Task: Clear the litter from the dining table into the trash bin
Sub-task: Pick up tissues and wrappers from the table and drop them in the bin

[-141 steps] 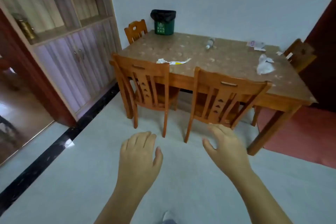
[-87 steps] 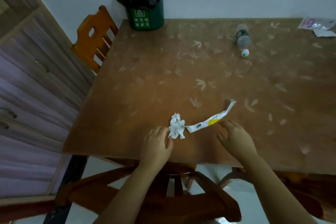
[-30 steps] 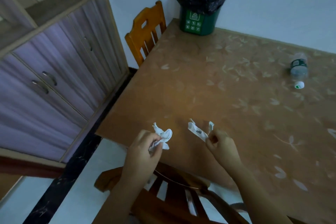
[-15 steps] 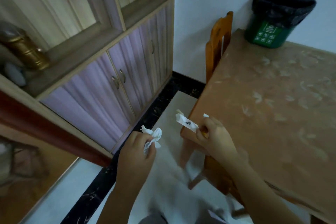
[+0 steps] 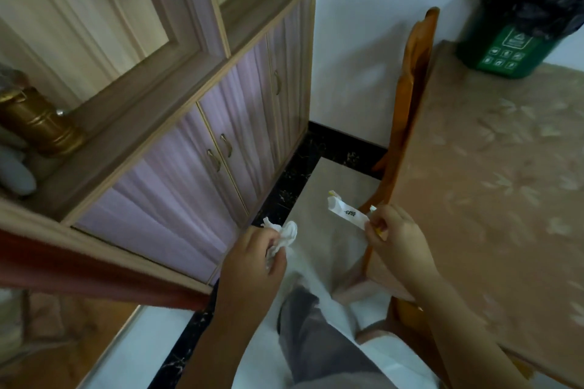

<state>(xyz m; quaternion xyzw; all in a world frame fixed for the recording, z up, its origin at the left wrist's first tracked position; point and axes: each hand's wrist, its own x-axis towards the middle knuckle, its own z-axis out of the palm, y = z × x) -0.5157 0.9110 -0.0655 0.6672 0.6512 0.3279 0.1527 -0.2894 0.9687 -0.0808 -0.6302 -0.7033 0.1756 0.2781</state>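
Left hand (image 5: 252,259) is clenching a crumpled tissue (image 5: 284,235), which is bulging out above the fingers. Right hand (image 5: 395,237) is pinching a white wrapper strip (image 5: 346,213), its length sticking out leftward past the fingertips. Trash bin (image 5: 518,41) is sitting on the dining table (image 5: 505,183), well beyond both hands.

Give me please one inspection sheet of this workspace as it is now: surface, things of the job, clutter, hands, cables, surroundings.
Surface: dining table with a leaf-patterned top; the part in view is bare except for the bin.
Job's things: crumpled tissue, long white wrapper, green trash bin with a black liner on the table's far corner.
Clutter: nothing seen on the visible table.
Hands: left hand shut on the tissue; right hand pinching the wrapper's end, both held off the table's edge over the floor.
Cables: nothing seen.
Surroundings: wooden chair at the table's end, cabinet with purple doors, brass jar on its shelf.
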